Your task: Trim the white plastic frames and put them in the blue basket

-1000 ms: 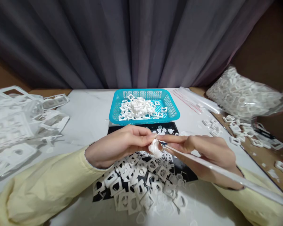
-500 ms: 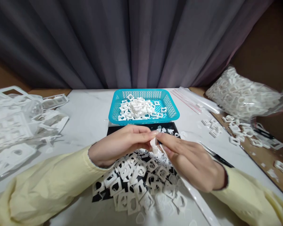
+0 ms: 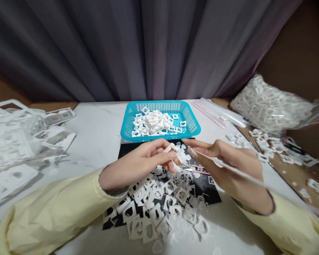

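Now that 1 hand has drawn back from the other, I see my left hand (image 3: 142,159) alone pinching a white piece (image 3: 168,148) above the black mat (image 3: 126,149) — my right hand (image 3: 235,168) pinches a white strip (image 3: 228,166).

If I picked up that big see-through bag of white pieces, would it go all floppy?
Probably a bit: the plastic bag looks thin and wrinkled, so it should sag and change shape. The many separate white pieces bulging inside would likely shift about. It probably wouldn't roll far, since it slumps wide and lumpy.
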{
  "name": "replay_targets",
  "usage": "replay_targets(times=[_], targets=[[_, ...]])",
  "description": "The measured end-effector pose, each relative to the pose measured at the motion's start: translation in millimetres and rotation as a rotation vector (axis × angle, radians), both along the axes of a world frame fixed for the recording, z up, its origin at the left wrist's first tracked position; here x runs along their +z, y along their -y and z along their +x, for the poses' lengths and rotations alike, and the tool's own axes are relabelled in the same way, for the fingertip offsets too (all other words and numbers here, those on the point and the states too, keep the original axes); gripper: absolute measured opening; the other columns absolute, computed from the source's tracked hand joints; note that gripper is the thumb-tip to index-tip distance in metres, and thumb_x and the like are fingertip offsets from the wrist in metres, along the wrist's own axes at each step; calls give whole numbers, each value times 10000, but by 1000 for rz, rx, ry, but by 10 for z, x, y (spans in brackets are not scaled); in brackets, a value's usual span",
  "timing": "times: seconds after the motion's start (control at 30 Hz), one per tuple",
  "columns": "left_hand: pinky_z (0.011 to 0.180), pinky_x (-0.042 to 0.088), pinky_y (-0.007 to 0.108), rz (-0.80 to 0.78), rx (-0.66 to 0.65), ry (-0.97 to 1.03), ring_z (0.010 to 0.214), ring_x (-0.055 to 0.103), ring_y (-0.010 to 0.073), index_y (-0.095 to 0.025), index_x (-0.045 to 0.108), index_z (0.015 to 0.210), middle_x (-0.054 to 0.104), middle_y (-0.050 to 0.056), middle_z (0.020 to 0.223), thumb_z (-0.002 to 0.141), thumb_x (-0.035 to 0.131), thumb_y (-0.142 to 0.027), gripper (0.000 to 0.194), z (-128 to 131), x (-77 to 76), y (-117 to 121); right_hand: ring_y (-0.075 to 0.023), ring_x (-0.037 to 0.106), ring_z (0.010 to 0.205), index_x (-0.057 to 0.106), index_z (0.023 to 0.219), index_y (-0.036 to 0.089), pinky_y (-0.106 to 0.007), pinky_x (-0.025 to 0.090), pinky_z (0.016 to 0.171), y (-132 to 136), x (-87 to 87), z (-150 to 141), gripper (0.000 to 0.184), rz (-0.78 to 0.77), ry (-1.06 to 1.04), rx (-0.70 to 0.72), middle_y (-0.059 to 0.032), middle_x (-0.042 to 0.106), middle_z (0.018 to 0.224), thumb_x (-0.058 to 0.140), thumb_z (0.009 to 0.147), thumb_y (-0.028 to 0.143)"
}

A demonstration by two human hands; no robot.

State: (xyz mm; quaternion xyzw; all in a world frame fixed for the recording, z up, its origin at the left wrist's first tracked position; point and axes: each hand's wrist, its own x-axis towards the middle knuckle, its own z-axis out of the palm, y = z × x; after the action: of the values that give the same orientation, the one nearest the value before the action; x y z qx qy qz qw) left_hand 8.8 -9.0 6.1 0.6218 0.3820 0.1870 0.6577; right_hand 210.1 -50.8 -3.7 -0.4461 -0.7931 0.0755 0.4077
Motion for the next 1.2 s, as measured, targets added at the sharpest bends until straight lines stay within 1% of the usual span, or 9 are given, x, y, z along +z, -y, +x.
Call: replay_targets(times=[0.2, 0.27, 0.4, 0.47, 0.53, 0.67, 0.8, 1.0, 1.2], targets=[[850, 421, 319, -2, -78, 15, 868, 624, 174, -187, 480, 947, 670, 28, 807, 935, 416, -302, 132, 22, -19, 46, -200, 682, 940, 474, 660, 195, -176, 563, 586, -20, 70, -18, 221, -283, -154, 135, -17, 735, 799, 610, 835, 190], [847, 421, 324, -12, -77, 12, 861, 629, 173, -198, 445, 974, 687, 24, 794, 933, 426, -297, 109, 30, -27, 53, -167, 702, 867, 485, 676, 186, -148, 532, 538, -14, 38, -23, 204, -255, -116, 131, -33, 738, 885, 601, 844, 186], [807, 423, 318, -1, 3, 6, 822, 642, 174, -211, 400, 949, 719, 26, 752, 924, 452, -312, 116, 39, -16, 48, -83, 668, 521, 469, 664, 186, -140, 437, 377, 23, 1, -26, 222, -128, -29, 41, -33, 732, 957, 607, 838, 175], [747, 433, 295, 19, 28, 13, 776, 643, 168, -206, 422, 918, 726, 35, 732, 917, 468, -311, 115, 39, -6, 42, -114, 693, 585, 470, 671, 194, -151, 450, 388, 40, -9, -28, 216, -123, -21, 21, -23, 738, 923, 609, 837, 180], [680, 447, 272, 12, 34, 25, 729, 649, 165, -194, 456, 911, 729, 44, 713, 908, 491, -304, 115, 37, 0, 34, -167, 715, 779, 479, 695, 200, -164, 504, 459, 50, -21, -32, 192, -97, -39, 42, -28, 737, 929, 606, 836, 171], [598, 492, 240, -97, 51, 112, 708, 695, 179, -165, 519, 894, 727, 51, 731, 875, 558, -263, 107, 31, 0, 18, -157, 671, 966, 499, 740, 195, -192, 573, 662, 49, -32, -42, 185, 3, -38, 191, -60, 675, 1123, 560, 826, 43], [585, 524, 209, -229, 73, 156, 645, 706, 164, -144, 578, 855, 734, 57, 654, 850, 599, -220, 79, 11, -2, 0, -145, 654, 997, 513, 754, 187, -251, 576, 809, 41, 5, -53, 192, 38, -39, 245, -80, 699, 1055, 549, 825, 12], [489, 514, 146, -349, 85, 244, 514, 685, 130, -143, 627, 848, 737, 69, 616, 809, 649, -183, 60, -37, -31, -29, -158, 667, 970, 511, 735, 188, -308, 575, 873, 53, 71, -72, 189, 56, -110, 223, -75, 718, 988, 570, 815, 27], [458, 503, 89, -453, 62, 315, 499, 676, 103, -151, 670, 854, 726, 49, 562, 752, 716, -178, 115, -56, -56, -32, -184, 682, 929, 521, 710, 191, -351, 576, 885, 28, 7, -89, 235, 132, -202, 282, -94, 720, 980, 605, 766, -22]])
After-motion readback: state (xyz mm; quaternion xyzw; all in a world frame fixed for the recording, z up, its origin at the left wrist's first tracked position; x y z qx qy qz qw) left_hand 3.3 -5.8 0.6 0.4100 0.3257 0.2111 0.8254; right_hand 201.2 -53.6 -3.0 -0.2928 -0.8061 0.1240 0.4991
